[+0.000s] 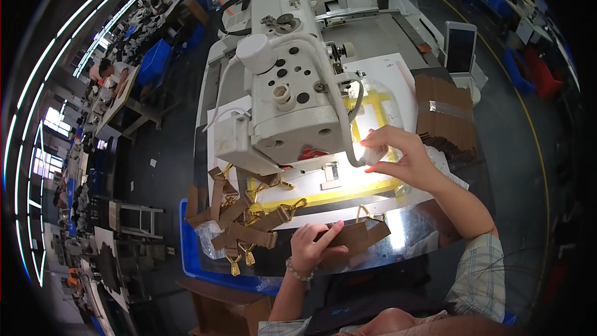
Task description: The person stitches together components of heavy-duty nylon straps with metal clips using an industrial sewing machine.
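Observation:
My left hand (311,246) is at the table's front edge, thumb and fingers closed on a brown strap piece (354,239). A gold triangular ring (371,214) stands at the strap's far side. Up and to the right, my right hand (407,158) has thumb and index finger bent toward each other beside the white sewing machine's (305,118) curved tube. Something small and pale sits between those fingertips, washed out by bright light; I cannot make out its kind. Under the machine head lies a white plate with yellow tape edging (286,202), bearing a small metal clamp (331,176).
Several brown straps with gold clasps (239,230) are heaped at the left over a blue tray (189,255). A stack of brown strips (444,115) lies right of the machine, near a tablet-like screen (460,46). Another person (112,74) sits far left.

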`<state>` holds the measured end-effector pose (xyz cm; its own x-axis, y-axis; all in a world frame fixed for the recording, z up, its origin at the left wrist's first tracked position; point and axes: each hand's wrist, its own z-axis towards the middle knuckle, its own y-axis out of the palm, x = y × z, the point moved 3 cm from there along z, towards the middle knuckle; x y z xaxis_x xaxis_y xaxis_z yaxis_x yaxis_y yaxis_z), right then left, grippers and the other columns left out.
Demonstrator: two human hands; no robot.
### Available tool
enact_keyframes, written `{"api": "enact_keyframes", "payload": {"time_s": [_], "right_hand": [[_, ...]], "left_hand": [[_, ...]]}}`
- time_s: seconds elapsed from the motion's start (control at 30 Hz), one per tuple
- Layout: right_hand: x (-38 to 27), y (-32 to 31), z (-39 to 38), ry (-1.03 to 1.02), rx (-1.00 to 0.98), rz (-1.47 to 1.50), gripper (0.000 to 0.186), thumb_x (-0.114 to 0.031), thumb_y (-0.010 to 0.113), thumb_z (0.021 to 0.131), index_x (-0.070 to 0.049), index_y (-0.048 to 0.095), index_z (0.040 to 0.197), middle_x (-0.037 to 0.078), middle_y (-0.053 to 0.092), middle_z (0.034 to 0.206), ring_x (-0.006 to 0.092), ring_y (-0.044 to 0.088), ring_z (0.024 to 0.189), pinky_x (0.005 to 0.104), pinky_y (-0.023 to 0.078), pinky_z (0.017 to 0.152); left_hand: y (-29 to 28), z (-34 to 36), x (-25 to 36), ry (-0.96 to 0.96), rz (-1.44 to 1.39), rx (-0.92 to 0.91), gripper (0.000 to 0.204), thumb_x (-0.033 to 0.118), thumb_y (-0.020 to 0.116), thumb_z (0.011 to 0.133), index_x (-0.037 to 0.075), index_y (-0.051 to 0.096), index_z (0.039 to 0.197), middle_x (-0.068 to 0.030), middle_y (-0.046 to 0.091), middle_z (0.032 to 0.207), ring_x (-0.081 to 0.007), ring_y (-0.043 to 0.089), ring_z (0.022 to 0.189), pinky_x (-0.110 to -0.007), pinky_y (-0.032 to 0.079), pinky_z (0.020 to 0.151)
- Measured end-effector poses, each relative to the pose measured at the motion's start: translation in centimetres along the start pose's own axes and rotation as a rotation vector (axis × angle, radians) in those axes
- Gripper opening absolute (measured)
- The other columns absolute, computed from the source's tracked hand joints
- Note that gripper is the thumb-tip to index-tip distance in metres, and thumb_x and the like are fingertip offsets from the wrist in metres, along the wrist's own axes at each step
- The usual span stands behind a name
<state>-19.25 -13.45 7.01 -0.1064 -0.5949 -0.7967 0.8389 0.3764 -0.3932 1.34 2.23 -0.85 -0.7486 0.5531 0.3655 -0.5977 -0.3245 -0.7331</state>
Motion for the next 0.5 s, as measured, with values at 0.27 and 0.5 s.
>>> {"api": "enact_keyframes", "payload": {"time_s": [0.27, 0.5], "right_hand": [[-0.2, -0.3, -0.1, 0.021, -0.001, -0.024, 0.043, -0.008, 0.078, 0.07, -0.006, 0.062, 0.11, 0.006, 0.062, 0.103, 0.0171, 0.06, 0.088, 0.0269, 0.048, 0.075], [-1.5, -1.0, -3.3, -0.074, 0.343, -0.182, 0.044, -0.013, 0.08, 0.068, -0.006, 0.063, 0.107, 0.007, 0.063, 0.099, 0.0158, 0.061, 0.083, 0.026, 0.048, 0.071]], "left_hand": [[-0.1, 0.2, 0.2, -0.031, 0.02, -0.008, 0.054, 0.04, 0.075, 0.067, 0.014, 0.066, 0.113, 0.0, 0.053, 0.076, -0.0153, 0.052, 0.064, -0.028, 0.044, 0.057], [-0.3, 0.4, 0.6, -0.034, 0.104, 0.029, 0.048, 0.036, 0.077, 0.068, 0.014, 0.066, 0.109, 0.0024, 0.053, 0.077, -0.0125, 0.052, 0.066, -0.026, 0.043, 0.059]]}}
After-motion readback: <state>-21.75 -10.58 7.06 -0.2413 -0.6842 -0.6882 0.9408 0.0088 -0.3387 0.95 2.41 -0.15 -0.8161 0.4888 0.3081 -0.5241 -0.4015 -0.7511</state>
